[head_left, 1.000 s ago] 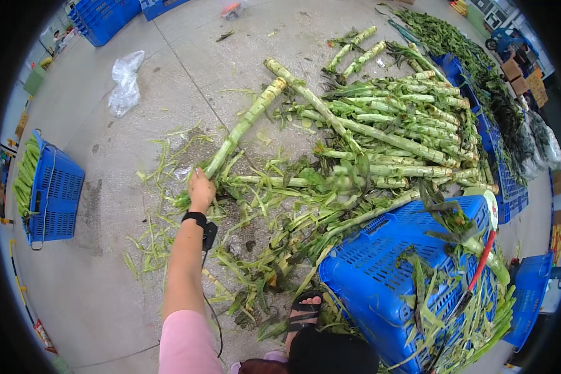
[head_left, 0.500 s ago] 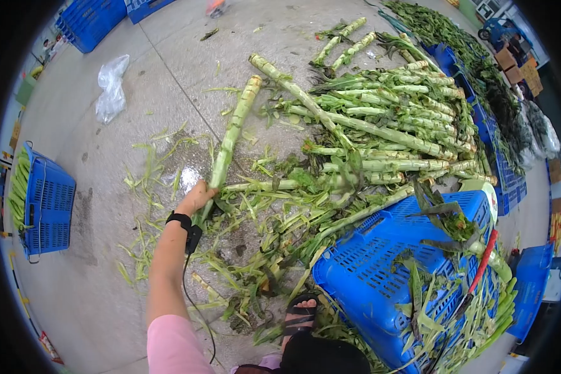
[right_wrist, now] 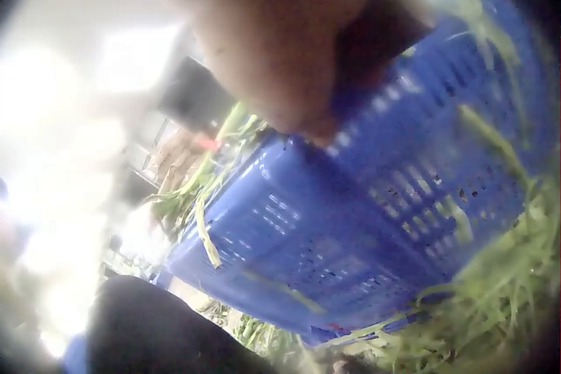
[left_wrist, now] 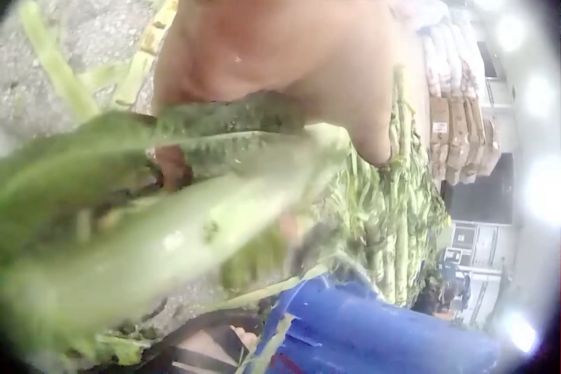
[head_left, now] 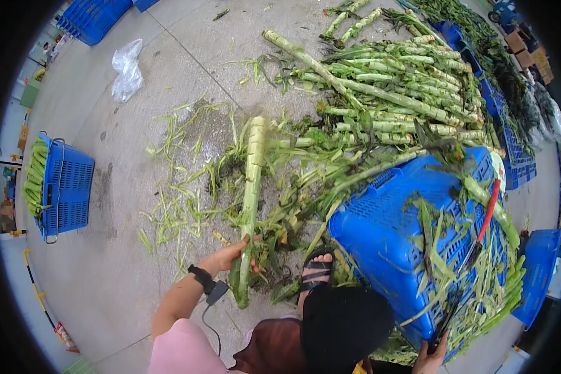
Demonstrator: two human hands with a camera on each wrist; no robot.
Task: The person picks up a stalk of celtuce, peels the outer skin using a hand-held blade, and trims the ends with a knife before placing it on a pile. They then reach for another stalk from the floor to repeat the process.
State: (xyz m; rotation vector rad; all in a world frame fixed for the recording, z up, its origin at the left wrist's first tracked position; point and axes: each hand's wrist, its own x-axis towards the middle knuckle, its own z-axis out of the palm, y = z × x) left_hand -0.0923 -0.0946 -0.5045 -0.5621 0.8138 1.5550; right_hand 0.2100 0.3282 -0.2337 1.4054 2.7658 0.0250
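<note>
My left hand [head_left: 230, 255] grips a thick pale-green celtuce stalk [head_left: 254, 181] near its leafy lower end. The stalk points away from me above the littered floor, its ringed end farthest off. In the left wrist view, the blurred celtuce and a dark green leaf [left_wrist: 228, 124] lie across the fingers. My right hand [head_left: 431, 356] is at the near edge of an upturned blue crate [head_left: 380, 230], beside the dark end of a long red-and-black tool [head_left: 489, 209]. The right wrist view shows that hand blurred and shadowed over the crate; I cannot tell whether it holds anything.
More celtuce stalks [head_left: 405, 93] lie in a pile beyond the crate. Peel strips [head_left: 181, 187] and leaves litter the floor. A blue basket [head_left: 68, 187] of peeled stems stands left, below a clear plastic bag [head_left: 128, 71]. My sandalled foot [head_left: 318, 271] is beside the crate.
My left hand has drawn the celtuce nearer to me, away from the stalk pile, and its grip now sits close to the leafy end. The right hand has come into view at the crate.
</note>
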